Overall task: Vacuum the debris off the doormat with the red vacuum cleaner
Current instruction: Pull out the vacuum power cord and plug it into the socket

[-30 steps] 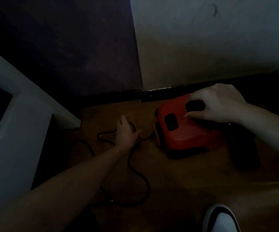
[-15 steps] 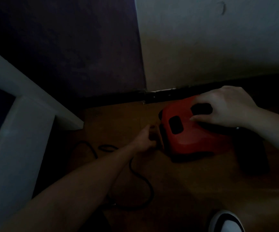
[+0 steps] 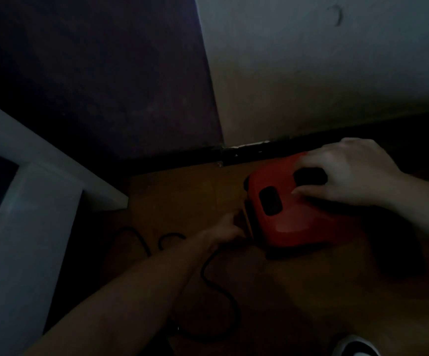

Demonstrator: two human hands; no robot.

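The red vacuum cleaner (image 3: 298, 222) sits on the floor (image 3: 182, 191) right of centre, below the wall; no doormat or debris shows, so vacuuming seems not yet begun. The right hand (image 3: 349, 173) curls round its top handle. The left hand (image 3: 227, 228) meets its left end by the cord (image 3: 218, 286); whether it pinches anything I cannot tell

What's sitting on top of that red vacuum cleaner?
The person's right hand rests on the red vacuum cleaner, fingers spread beside a dark recess. Another dark oval panel shows beside it. Whatever lies under the palm is covered, and dim light hides finer detail.
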